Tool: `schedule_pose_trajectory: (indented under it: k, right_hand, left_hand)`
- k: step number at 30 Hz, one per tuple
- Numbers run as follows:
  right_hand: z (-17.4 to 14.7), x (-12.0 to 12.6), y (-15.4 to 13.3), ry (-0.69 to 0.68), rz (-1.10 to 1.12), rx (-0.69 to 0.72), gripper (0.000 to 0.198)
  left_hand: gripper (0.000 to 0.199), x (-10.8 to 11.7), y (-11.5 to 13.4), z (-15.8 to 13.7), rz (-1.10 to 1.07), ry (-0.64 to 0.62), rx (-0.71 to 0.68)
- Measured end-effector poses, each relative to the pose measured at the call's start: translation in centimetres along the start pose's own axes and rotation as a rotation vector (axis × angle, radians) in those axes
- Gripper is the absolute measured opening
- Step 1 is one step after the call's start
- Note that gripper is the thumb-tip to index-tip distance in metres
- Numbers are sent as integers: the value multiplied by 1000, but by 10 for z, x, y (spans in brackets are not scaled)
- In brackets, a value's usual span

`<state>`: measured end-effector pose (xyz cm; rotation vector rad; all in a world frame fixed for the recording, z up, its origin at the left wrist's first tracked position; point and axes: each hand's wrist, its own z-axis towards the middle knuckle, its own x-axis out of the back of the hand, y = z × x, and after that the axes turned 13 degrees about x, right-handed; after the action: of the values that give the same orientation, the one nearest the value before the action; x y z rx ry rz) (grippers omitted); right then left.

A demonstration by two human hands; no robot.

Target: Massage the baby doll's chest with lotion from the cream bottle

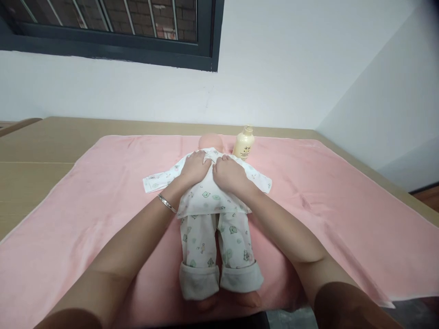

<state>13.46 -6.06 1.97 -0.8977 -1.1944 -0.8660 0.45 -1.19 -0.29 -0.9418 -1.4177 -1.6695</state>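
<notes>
A baby doll lies on the pink cloth with its bald head [210, 141] away from me; I see no face on it. It wears a white printed shirt [209, 201], sleeves spread to both sides, and matching trousers [199, 242] with turned-up cuffs. My left hand [196, 168] presses on the upper left of the shirt, fingers bent and closed on the fabric. Beside it, my right hand [229, 173] is curled on the upper right of the shirt. Small folds show between the two hands. My fingertips are partly hidden. The doll's feet [248, 299] stick out below the cuffs.
A cream-coloured bottle [243, 145] stands just right of the doll's head. The pink cloth [308, 196] covers much of the wooden table [30, 169]. Behind the table is a white wall [267, 68] with a dark-framed, barred window [137, 45].
</notes>
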Motion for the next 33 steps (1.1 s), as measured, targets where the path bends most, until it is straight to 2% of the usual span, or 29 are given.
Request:
schedule_pose_trajectory:
  k: [5, 10, 12, 16, 19, 24, 29, 33]
  right_hand:
    - [14, -10, 21, 7, 95, 37, 46]
    - [29, -23, 39, 80, 74, 101, 50]
    - [26, -22, 35, 64, 34, 126, 49]
    - [10, -13, 12, 32, -78, 91, 46]
    - [3, -7, 1, 24, -115, 68, 43]
    - [15, -15, 16, 59, 53, 40, 47]
    - [25, -34, 28, 158, 44, 11, 53]
    - [24, -38, 26, 165, 57, 2, 54]
  left_hand:
    - [46, 0, 13, -19, 161, 87, 96]
    - [49, 0, 24, -33, 280, 121, 101]
    - [49, 1, 20, -29, 251, 96, 95]
    - [45, -2, 6, -10, 95, 49, 37]
    - [43, -9, -2, -1, 15, 69, 22]
    - [43, -16, -2, -1, 8, 129, 28]
    - [46, -18, -4, 0, 5, 142, 21]
    - [46, -17, -3, 0, -2, 144, 29]
